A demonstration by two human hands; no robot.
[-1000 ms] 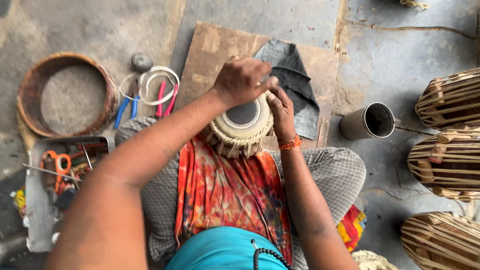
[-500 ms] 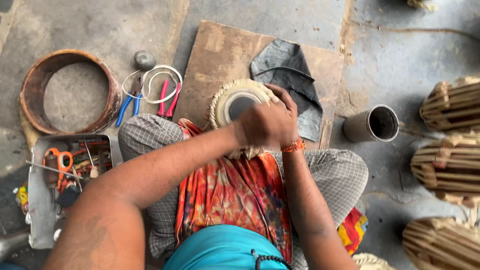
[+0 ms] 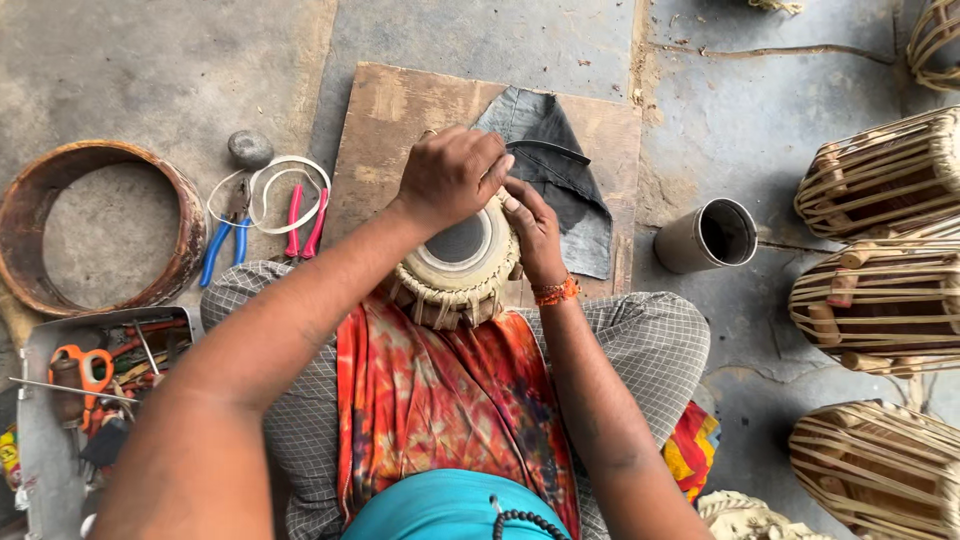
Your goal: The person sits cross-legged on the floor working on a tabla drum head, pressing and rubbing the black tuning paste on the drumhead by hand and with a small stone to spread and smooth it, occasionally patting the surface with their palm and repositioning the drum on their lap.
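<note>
Small drum (image 3: 462, 262), pale-skinned with a dark centre patch and laced sides, sits in the person's lap against an orange patterned cloth (image 3: 440, 400), its far edge over a wooden board (image 3: 385, 125). In the head view, the left hand (image 3: 450, 175) comes in from seven o'clock, arm stretched, knuckles up, fingers curled shut over the drum's rim at twelve o'clock. The right hand (image 3: 535, 230) rises from five o'clock, wrist banded orange, fingers bent and pinching the rim at two o'clock, touching the left hand's fingertips. At nine o'clock lie red pliers (image 3: 305, 220) and blue pliers (image 3: 222, 245).
</note>
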